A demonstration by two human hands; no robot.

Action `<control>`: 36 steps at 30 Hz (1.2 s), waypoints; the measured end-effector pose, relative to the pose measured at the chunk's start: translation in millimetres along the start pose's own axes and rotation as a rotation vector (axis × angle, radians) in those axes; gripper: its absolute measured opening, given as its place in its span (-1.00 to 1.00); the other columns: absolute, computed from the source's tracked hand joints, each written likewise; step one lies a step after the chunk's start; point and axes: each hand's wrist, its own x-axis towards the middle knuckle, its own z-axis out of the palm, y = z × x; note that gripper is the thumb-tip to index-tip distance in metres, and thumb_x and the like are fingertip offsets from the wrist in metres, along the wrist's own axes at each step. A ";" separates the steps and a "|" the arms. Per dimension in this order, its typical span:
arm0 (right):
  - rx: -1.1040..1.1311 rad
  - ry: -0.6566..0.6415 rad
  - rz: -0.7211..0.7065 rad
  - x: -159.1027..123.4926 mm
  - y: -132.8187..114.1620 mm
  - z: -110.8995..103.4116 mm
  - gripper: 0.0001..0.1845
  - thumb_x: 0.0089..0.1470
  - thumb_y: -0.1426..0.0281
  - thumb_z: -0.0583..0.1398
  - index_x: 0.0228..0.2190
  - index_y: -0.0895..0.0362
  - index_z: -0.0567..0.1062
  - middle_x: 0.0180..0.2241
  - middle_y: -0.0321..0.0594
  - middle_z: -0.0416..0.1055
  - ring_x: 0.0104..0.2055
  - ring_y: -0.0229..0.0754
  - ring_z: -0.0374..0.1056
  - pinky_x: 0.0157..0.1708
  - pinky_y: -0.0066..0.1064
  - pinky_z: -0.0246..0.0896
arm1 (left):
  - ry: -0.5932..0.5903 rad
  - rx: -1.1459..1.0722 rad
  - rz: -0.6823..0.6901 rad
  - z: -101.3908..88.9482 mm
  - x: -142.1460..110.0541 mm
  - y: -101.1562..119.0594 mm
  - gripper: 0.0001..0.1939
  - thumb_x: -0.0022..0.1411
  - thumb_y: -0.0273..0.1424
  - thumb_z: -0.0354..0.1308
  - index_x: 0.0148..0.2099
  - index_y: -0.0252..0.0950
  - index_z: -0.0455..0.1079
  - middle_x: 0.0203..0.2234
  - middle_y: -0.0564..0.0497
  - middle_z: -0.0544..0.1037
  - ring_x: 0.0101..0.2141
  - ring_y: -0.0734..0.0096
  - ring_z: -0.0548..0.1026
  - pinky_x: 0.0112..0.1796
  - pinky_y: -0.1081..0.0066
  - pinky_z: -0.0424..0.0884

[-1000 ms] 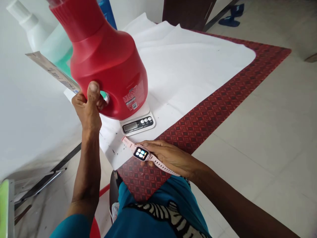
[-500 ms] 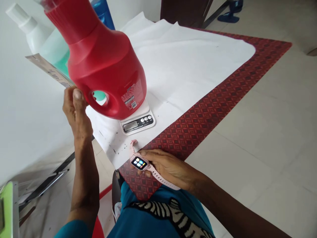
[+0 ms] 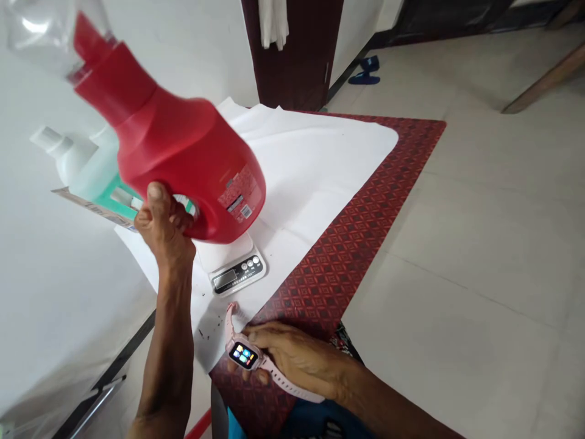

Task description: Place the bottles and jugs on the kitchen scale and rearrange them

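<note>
My left hand [image 3: 165,227] is closed round the handle of a big red detergent bottle [image 3: 192,158], which tilts to the left above a white digital kitchen scale [image 3: 237,275]. A clear cap tops the bottle, and a printed label with a barcode shows low on its side. The scale's display looks blank. At the near corner of the table, my right hand [image 3: 292,356] grips a pink smartwatch [image 3: 244,355], its lit screen showing coloured icons and its strap hanging loose on both sides.
A white cloth [image 3: 311,158] and a dark red patterned cover [image 3: 347,256] lie on the table. Behind the bottle stand a green container [image 3: 107,189] and a white bottle [image 3: 70,155] in a cardboard box [image 3: 86,204]. Blue slippers [image 3: 364,78] rest on the floor near a brown door [image 3: 297,67].
My left hand has moved from the box's edge to the bottle's handle and lifted the bottle off the scale. The right hand still holds the watch. The view has shifted.
</note>
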 end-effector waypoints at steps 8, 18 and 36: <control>0.008 -0.012 -0.033 8.7 1.1 -0.3 -0.56 -0.07 0.12 0.48 -0.34 0.25 0.67 -0.40 -0.20 0.54 -0.37 -0.25 0.43 -0.43 -0.43 0.13 | -0.120 -0.194 -0.159 129.6 9.1 -13.5 -0.27 0.15 0.14 0.51 -0.53 -0.18 0.10 -0.67 0.18 0.11 -0.64 0.59 0.08 -0.60 0.38 0.04; 0.069 0.002 -0.066 9.0 14.8 -7.7 -0.61 -0.11 0.17 0.50 -0.37 0.25 0.70 -0.44 -0.18 0.57 -0.40 -0.26 0.40 -0.35 -0.41 0.20 | -0.205 -0.257 -0.341 209.0 -18.7 -45.6 -0.28 0.08 0.04 0.59 -0.55 -0.19 0.11 -0.60 0.13 0.19 -0.51 0.51 0.18 -0.48 0.36 0.16; -0.035 0.024 -0.139 -15.6 -13.2 -6.4 -0.41 0.16 -0.12 0.42 -0.25 0.22 0.67 -0.28 -0.09 0.59 -0.30 -0.23 0.38 -0.31 -0.38 0.18 | -0.410 -0.026 -0.151 182.4 15.7 -76.5 -0.41 0.14 0.09 0.53 -0.35 -0.25 0.32 -0.41 0.09 0.45 -0.26 0.40 0.54 -0.24 0.33 0.35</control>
